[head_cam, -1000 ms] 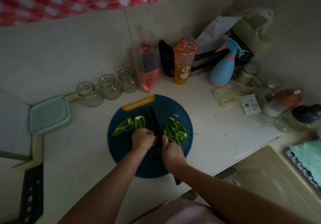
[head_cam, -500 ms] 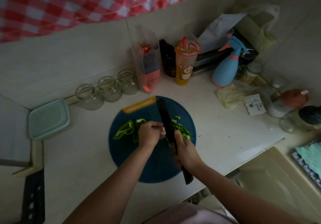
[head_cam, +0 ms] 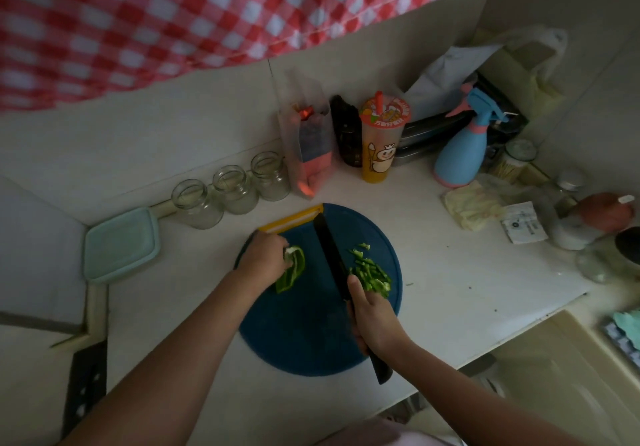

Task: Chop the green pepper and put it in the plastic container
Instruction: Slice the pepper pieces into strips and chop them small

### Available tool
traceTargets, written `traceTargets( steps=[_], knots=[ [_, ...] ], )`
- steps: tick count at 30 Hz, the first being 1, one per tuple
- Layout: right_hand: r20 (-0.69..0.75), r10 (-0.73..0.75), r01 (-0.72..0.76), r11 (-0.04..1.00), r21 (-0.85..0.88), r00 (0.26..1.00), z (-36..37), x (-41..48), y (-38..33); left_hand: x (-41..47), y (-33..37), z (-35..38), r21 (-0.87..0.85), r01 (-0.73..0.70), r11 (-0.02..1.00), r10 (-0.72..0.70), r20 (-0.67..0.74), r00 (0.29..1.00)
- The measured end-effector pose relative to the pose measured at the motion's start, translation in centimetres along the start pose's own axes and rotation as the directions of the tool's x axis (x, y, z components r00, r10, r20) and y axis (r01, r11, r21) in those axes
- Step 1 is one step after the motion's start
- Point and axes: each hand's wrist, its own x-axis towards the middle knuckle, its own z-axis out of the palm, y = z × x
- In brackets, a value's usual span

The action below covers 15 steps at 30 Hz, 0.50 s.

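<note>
Blue cutting board (head_cam: 304,338) near the front edge of the desk (head_cam: 460,272), bare toward 6 o'clock; open desk at 3 o'clock. Green pepper piece (head_cam: 293,272) at the board's 9 o'clock, long axis 1 to 7 o'clock, top hidden under the gripping left hand (head_cam: 265,258). Right hand (head_cam: 373,322) clamped on black knife (head_cam: 330,255), blade pointing 11 o'clock. Plastic container (head_cam: 121,244) farther toward 9 o'clock, well apart.

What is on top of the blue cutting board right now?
Visible on the cutting board: an uncut green pepper piece held by the left hand, a pile of chopped pepper, and the black knife in the right hand. The left hand covers part of that piece.
</note>
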Motion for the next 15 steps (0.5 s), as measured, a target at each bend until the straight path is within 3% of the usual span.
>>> traceTargets(
  steps=[9, 12, 15],
  knots=[
    [-0.072, 0.014, -0.015, 1.000, -0.016, 0.997, -1.2, -0.2, 0.0, -2.2, 2.1, 1.1, -0.087, -0.222, 0.971, 0.197, -0.233, 0.952],
    [-0.079, 0.006, -0.009, 0.999, -0.035, 0.997, -1.2, -0.3, 0.2, -2.7, 2.7, 1.2, -0.216, -0.180, 0.960, 0.106, -0.317, 0.943],
    [-0.089, -0.003, 0.000, 0.999, -0.041, 0.996, -1.1, -0.4, 0.3, -3.0, 3.1, 0.9, -0.373, -0.081, 0.924, -0.005, -0.225, 0.974]
  ],
)
